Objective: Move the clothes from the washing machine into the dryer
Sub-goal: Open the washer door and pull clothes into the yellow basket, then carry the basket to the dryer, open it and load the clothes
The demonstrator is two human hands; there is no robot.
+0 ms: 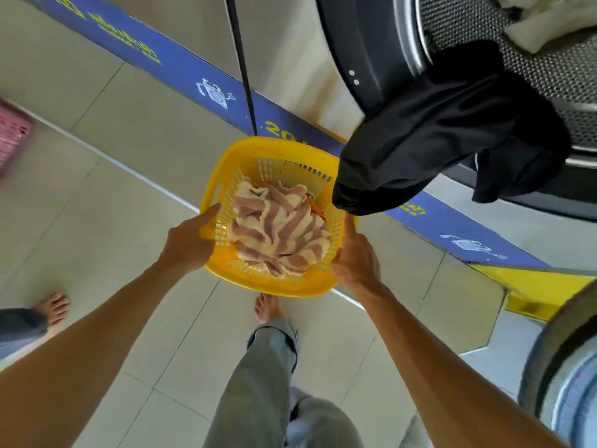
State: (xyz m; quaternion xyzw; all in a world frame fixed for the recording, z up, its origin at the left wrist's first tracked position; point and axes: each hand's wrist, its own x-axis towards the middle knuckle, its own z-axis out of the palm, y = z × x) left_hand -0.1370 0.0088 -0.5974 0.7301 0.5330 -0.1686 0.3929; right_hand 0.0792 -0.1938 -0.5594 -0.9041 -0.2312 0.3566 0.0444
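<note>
Head view, items: my left hand (190,244) and right hand (355,260) grip opposite rims of yellow basket (226,176) holding striped cloth (277,227); black garment (445,130) hangs from drum opening (549,76).

Floor here is pale tile (135,130) with thin grout lines and a light strip running diagonally across it. A pink basket (13,137) sits on it at the far left edge, pretty blurry. Two bare feet stand on the tiles too, one foot (268,307) under the yellow basket (219,176), another foot (53,310) over on the left.
</note>
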